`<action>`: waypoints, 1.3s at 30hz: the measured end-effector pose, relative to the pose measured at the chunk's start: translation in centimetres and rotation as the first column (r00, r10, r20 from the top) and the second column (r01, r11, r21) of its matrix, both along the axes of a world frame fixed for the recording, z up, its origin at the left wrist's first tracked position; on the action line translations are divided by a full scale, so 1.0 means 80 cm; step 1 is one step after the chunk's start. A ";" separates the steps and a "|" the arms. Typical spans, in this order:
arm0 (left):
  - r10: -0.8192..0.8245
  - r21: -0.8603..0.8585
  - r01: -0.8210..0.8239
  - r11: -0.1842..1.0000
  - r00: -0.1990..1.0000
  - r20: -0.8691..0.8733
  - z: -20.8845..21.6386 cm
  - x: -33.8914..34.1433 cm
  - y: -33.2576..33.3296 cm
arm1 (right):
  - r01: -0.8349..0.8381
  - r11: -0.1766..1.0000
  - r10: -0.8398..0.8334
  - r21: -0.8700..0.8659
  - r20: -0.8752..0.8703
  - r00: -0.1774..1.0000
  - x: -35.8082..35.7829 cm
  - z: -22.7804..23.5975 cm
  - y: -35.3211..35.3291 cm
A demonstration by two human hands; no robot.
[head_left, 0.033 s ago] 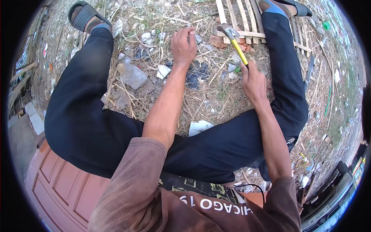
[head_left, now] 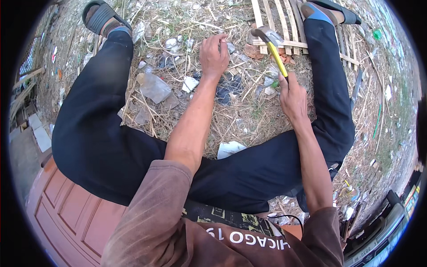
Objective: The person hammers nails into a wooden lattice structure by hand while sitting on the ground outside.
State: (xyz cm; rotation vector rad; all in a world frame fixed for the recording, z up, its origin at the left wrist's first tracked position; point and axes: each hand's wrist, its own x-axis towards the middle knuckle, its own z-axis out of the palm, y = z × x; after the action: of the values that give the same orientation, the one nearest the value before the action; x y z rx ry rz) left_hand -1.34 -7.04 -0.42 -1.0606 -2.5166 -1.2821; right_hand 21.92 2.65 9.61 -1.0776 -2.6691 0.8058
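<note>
My right hand is wrapped around the yellow and black handle of a claw hammer. Its metal head points up and left, over the near end of a slatted wooden frame. To the left, my left hand hovers above or rests on the littered ground. Its fingers are curled, with thumb and forefinger close together. Whatever they may pinch is too small to make out. Between the two hands lie reddish brick pieces.
Dry grass and rubble cover the ground, with a clear plastic container left of my left hand. A long blade lies beyond my right leg. A reddish panelled door is at lower left, and a vehicle at lower right.
The whole view has shifted slightly. Both hands and the hammer keep nearly the same places relative to the ground.
</note>
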 end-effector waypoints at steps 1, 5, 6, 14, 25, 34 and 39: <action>-0.021 0.022 0.022 1.000 1.000 -0.003 -0.002 0.000 0.009 | -0.002 1.000 0.002 0.005 -0.003 1.000 0.000 0.004 0.001; -0.084 -0.026 0.083 0.996 0.996 -0.028 0.005 0.019 -0.002 | 0.214 0.915 -0.314 -0.342 -0.272 0.909 -0.004 0.012 -0.040; -0.128 -0.045 0.124 0.991 0.986 -0.103 0.010 0.018 0.003 | 0.296 0.845 -0.454 -0.445 -0.304 0.838 -0.007 0.014 -0.050; -0.179 -0.405 0.365 0.838 0.886 0.428 0.081 0.007 0.053 | 0.404 0.794 -0.495 -0.455 -0.098 0.863 0.014 0.004 -0.068; -0.010 -0.286 0.253 0.924 0.766 0.643 0.048 0.023 0.088 | 0.450 0.758 -0.526 -0.473 -0.036 0.850 0.012 0.002 -0.090; -0.023 -0.088 0.187 0.978 0.525 0.851 0.043 0.016 0.089 | 0.441 0.780 -0.516 -0.444 -0.060 0.854 0.000 0.005 -0.089; 0.011 -0.120 0.172 0.978 0.531 0.847 0.035 0.013 0.090 | 0.417 0.856 -0.449 -0.307 -0.040 0.893 -0.011 -0.001 -0.089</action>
State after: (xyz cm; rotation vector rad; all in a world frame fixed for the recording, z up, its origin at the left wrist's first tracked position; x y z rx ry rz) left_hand -0.30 0.14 2.35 -0.6279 -3.3656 -1.9992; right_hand 21.02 -4.48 9.55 -1.5762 -2.1259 1.1388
